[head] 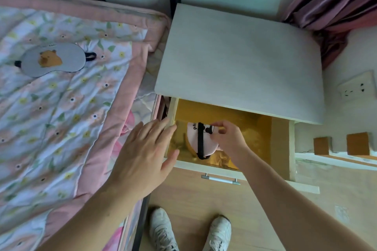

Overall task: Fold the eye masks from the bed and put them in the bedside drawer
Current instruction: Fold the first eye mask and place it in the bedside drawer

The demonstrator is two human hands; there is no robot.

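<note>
A folded pink eye mask with a black strap around it lies inside the open bedside drawer, on top of a yellowish one. My right hand reaches into the drawer and pinches the pink mask at its upper right edge. Spread flat with fingers apart, my left hand hovers over the drawer's left rim and holds nothing. A grey eye mask with a brown animal print lies unfolded on the floral quilt at the upper left of the bed.
The white nightstand top overhangs the back of the drawer. A metal handle is on the drawer front. Pink curtains hang at the upper right, a wall socket sits right, and my white shoes stand on the wooden floor.
</note>
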